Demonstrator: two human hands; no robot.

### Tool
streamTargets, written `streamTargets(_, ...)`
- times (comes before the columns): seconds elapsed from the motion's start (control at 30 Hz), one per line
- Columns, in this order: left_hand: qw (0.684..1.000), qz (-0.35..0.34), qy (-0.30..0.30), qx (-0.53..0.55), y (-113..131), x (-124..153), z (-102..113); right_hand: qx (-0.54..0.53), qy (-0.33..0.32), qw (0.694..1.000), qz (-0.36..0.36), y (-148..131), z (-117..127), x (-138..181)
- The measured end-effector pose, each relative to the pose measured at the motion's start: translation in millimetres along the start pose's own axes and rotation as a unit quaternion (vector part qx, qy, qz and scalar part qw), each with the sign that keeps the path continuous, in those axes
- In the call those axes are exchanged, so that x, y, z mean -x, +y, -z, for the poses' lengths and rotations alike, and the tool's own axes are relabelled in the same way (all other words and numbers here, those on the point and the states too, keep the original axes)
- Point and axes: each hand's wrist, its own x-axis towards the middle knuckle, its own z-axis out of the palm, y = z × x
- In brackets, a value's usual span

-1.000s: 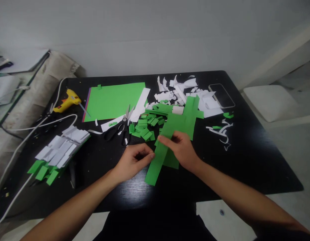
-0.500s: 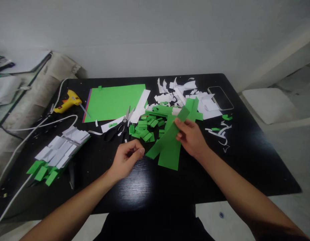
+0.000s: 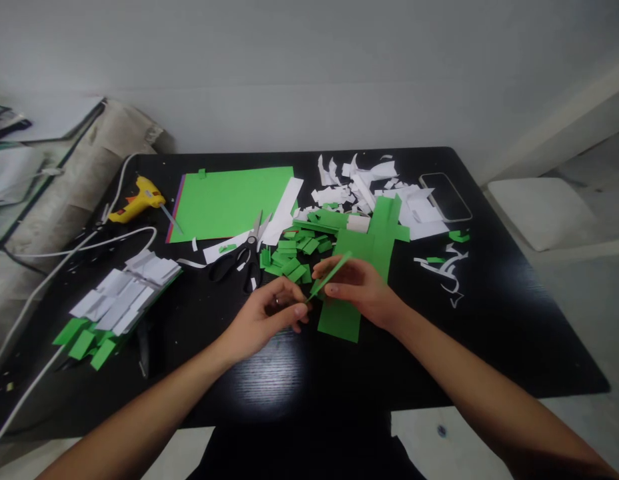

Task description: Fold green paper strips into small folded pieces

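Observation:
Between my two hands a narrow green paper strip (image 3: 334, 272) is held almost edge-on. My left hand (image 3: 269, 312) pinches its lower left end between thumb and fingertips. My right hand (image 3: 362, 290) is closed around the strip's other part, fingers curled behind it. Under my right hand lies a larger green paper sheet (image 3: 342, 323), with more green paper crossing it further back. Left of these sits a heap of small folded green paper pieces (image 3: 292, 257). Black-handled scissors (image 3: 247, 257) lie with blades slightly apart, just beyond my left hand.
A yellow glue gun (image 3: 139, 200) with a white cord rests at the left, near a stack of white and green folded pieces (image 3: 119, 297). Green card sheets (image 3: 234, 200) lie at the back. White paper scraps (image 3: 364, 177) and a phone (image 3: 447, 197) are at the back right.
My right hand has brought the green strip down and left, turning it edge-on. My left hand has moved right and forward and now grips its end.

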Motion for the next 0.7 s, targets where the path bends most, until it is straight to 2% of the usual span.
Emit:
streamTargets(0.07, 0.998, -0.01, 0.02, -0.058, 2.1, 1.0, 2.6, 0.035, -0.011, 0.999, 0.007, -10.5, 2.9, 4.1)
streamTargets(0.13, 0.988, -0.029, 0.035, -0.145, 5.0, 2.4, 6.1, 0.116, -0.001, 0.993, 0.019, -19.9, 5.7, 9.0)
streamTargets(0.2, 0.973, -0.043, 0.035, -0.226, 7.0, 3.6, 10.2, 0.195, 0.011, 0.98, 0.029, -25.4, 8.2, 13.3)
streamTargets(0.3, 0.952, -0.059, 0.025, -0.299, 5.9, 3.7, 15.9, 0.269, -0.015, 0.963, 0.023, -24.6, 12.0, 16.0)
streamTargets(0.37, 0.942, -0.08, 0.024, -0.325, 3.3, 2.9, 18.5, 0.289, -0.034, 0.957, 0.012, -20.3, 14.3, 15.0)
streamTargets(0.5, 0.926, -0.111, 0.031, -0.36, -0.6, 1.4, 20.0, 0.28, -0.029, 0.959, 0.019, -11.9, 17.5, 11.9)
streamTargets(0.7, 0.927, -0.105, 0.029, -0.359, 0.1, 1.8, 18.2, 0.295, -0.003, 0.954, 0.048, -10.9, 16.0, 15.3)
